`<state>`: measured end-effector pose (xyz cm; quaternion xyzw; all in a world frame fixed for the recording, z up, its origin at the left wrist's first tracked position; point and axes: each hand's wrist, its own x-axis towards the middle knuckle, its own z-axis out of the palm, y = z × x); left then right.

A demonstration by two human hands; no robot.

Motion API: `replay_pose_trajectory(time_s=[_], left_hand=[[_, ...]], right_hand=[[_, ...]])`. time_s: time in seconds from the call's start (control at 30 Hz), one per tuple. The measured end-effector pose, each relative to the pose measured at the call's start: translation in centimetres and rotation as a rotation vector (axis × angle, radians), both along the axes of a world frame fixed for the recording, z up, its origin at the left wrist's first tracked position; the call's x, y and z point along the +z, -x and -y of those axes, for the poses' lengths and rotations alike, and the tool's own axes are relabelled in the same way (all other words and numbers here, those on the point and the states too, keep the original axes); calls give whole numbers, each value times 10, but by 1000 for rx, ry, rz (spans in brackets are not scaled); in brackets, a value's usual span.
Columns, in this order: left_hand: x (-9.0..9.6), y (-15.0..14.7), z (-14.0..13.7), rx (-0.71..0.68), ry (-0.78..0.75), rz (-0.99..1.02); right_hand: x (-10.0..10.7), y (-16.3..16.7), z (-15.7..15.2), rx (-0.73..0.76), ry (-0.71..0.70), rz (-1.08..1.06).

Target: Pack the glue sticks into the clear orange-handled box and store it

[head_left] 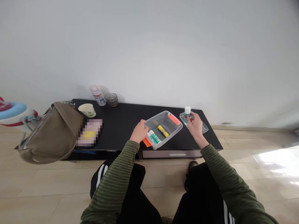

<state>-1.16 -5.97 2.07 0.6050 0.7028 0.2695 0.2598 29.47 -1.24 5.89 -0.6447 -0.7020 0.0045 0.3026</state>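
My right hand (195, 125) is closed on a green glue stick with a white cap (187, 110), held upright above the clear plastic lid (204, 127). To its left stands a clear plastic box (175, 132) with orange clips. My left hand (140, 130) grips the box's left rim. Inside lie green-and-white glue sticks (155, 137) side by side near the left end. Yellow cylinders (163, 131) lie end to end beside them; their kind is too small to make out.
The low black table (126, 124) has a drawer (173, 154) in front and a wall behind. On its left are a brown bag (53, 133), a paper cup (87, 110), a spray can (98, 95), a dark glass (111, 99) and a blurred flat object (90, 133).
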Motion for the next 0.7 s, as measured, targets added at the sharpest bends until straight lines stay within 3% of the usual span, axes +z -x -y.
replay_pose_trajectory(time_s=[0.07, 0.17, 0.27, 0.33, 0.57, 0.7], left_hand=[[-2, 1, -1, 2, -4, -4], [-3, 0, -2, -4, -11, -4], [-2, -1, -1, -19, -12, -5], [-1, -2, -1, -30, -12, -9], [0, -2, -1, -54, -19, 3], [-3, 0, -3, -62, -24, -4]], right_hand=[[20, 29, 5, 161, 17, 20], [30, 77, 7, 369, 332, 214], [22, 118, 0, 397, 638, 447], [13, 137, -6, 350, 746, 533], [-18, 157, -14, 300, 884, 612], [-20, 158, -13, 331, 939, 599]])
